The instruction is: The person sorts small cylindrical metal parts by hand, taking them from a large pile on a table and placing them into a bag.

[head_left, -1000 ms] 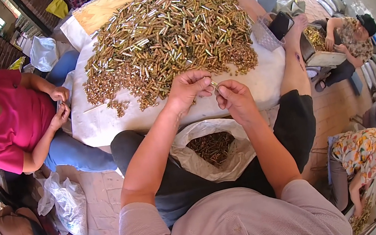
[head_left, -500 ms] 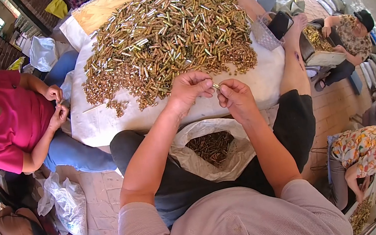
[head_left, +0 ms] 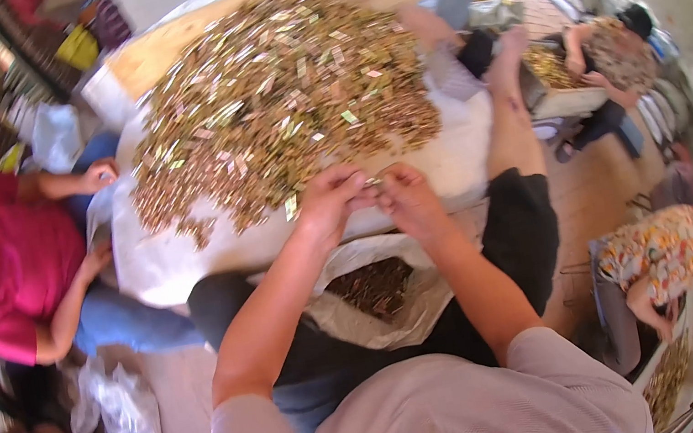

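My left hand (head_left: 332,206) and my right hand (head_left: 412,201) meet above the near edge of a cloth-covered table (head_left: 451,179). The fingers of both are closed on a small brass-coloured metal piece (head_left: 372,182), thin and short. Motion blur hides its exact kind, and I cannot tell whether it is one part or two joined. Just beyond lies a broad heap of small brass-coloured metal cylinders (head_left: 278,89), with finer pieces along its near side. Below my forearms, an open white sack (head_left: 344,333) between my legs holds darker small metal pieces (head_left: 373,290).
A wooden board (head_left: 151,54) backs the heap. At the left sits a person in a pink top (head_left: 17,265), near a clear plastic bag (head_left: 132,421) on the floor. Other people work at the right beside trays of brass pieces (head_left: 547,65). Another person's bare leg (head_left: 507,118) rests along the table's right edge.
The whole view has shifted and blurred, with the heap now lower and further left. My hands have drawn closer together around the piece. The hands of the person in pink have moved apart.
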Demonstrator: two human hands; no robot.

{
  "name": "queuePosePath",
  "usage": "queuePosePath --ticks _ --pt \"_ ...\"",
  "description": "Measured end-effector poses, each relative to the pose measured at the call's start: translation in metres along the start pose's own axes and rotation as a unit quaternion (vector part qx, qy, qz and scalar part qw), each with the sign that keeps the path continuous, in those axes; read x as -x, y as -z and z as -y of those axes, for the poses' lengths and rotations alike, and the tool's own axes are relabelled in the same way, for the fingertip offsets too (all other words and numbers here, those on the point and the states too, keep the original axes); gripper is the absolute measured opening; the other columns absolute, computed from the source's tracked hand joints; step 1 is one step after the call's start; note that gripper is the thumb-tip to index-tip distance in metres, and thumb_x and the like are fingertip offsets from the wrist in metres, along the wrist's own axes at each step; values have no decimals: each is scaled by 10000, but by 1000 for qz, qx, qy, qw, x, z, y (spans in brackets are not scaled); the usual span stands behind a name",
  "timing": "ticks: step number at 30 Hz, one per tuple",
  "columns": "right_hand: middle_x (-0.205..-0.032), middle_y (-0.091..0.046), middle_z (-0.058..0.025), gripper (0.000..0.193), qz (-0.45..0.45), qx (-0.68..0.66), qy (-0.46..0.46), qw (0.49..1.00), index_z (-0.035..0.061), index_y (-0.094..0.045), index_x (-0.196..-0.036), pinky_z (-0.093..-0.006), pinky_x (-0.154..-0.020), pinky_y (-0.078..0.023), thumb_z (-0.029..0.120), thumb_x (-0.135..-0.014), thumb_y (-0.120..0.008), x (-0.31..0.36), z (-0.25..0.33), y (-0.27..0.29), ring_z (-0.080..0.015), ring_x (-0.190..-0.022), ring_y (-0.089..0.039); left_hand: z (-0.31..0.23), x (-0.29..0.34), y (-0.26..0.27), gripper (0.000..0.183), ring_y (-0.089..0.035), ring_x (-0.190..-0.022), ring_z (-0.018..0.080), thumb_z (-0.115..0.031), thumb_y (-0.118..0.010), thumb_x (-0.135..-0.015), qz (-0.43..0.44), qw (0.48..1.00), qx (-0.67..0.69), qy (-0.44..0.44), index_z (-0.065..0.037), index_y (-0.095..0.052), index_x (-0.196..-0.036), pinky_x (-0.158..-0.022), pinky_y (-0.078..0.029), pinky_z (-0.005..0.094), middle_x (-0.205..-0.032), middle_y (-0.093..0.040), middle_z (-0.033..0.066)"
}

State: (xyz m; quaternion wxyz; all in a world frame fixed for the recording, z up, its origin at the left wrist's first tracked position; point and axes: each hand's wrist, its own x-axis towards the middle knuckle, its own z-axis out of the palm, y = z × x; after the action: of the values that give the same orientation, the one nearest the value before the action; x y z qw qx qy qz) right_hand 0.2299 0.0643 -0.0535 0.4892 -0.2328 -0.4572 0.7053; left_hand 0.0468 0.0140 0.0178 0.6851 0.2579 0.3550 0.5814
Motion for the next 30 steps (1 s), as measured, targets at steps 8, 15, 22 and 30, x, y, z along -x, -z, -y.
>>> queuePosePath --ticks 8,15,22,30 --pt "-778 -634 -35 137 -7 -121 -91 988 32 -627 -961 -266 -576 -483 127 -902 -707 11 46 -67 -120 -662 -604 -11 16 9 150 -684 -768 183 -70 -644 -931 -18 1000 -19 -15 2 -640 -1064 -687 -582 310 -917 -685 95" --pt "-737 -647 -38 81 -11 -9 -63 998 18 -656 -894 -279 -509 -477 81 -878 -704 14 56 -56 -116 -600 -600 -28 14 9 221 -661 -736 128 -158 -697 -916 -32 983 -168 -67 -24 -660 -1087 -641 -566 265 -864 -686 35" --pt "-759 -677 -64 133 240 331 -107 906 25 -694 -872 -300 -592 -503 128 -793 -721 15 43 -65 -140 -650 -626 -68 24 80 141 -513 -564 46 -161 -668 -929 -126 935 -321 -89 -25 -698 -954 -480 -381 207 -673 -592 -29" --pt "-762 -683 -40 153 451 438 -159 761 10 -702 -905 -278 -643 -510 119 -813 -756 34 55 -95 -98 -692 -612 -82 25 89 118 -640 -616 183 -122 -704 -787 -139 796 -569 -156 -16 -713 -838 -596 -505 338 -736 -696 105"
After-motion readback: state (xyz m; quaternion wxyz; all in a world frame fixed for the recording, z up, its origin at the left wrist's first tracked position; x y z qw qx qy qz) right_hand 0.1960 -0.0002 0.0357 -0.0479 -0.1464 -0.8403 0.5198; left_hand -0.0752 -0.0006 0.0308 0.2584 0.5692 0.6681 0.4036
